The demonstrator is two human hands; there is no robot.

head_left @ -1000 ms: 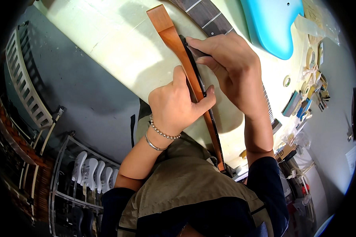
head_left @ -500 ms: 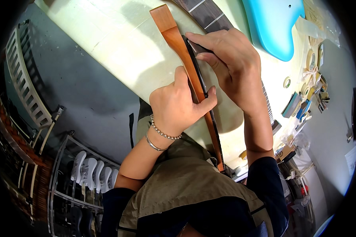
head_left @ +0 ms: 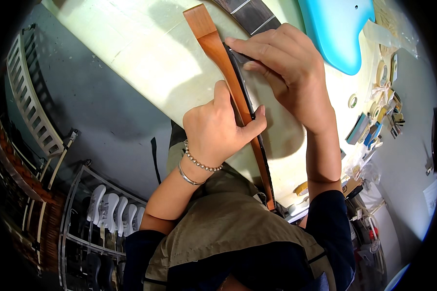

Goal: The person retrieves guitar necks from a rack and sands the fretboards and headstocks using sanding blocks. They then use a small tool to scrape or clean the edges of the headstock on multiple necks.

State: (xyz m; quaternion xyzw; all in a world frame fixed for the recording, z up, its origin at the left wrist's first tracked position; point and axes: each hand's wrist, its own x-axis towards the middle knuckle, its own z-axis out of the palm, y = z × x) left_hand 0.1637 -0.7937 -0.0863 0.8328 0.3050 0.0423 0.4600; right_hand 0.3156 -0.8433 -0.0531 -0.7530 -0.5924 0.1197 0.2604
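Observation:
A guitar neck (head_left: 237, 94) of orange-brown wood is held on edge, slanting from the far end of the view down to my apron. My left hand (head_left: 211, 128) wraps around its middle, thumb over the dark fretboard side. At the upper part of that dark edge, my right hand (head_left: 298, 77) pinches a thin, flat, dark piece (head_left: 243, 59) between thumb and fingers. The piece lies against the edge near the headstock end; its exact kind is unclear, and the fingers cover part of it.
Beneath lies a pale workbench (head_left: 145, 53). A second neck with a dark fretboard (head_left: 255, 14) and a light-blue guitar body (head_left: 332, 36) rest at the far side. Tape rolls (head_left: 353, 101) and sanding blocks (head_left: 357, 128) sit right. A metal rack with white headstocks (head_left: 109, 212) stands lower left.
My right forearm and wrist have swung slightly to the right, and the fingers sit a little higher with the thin piece tilted. The left hand and the neck have barely moved.

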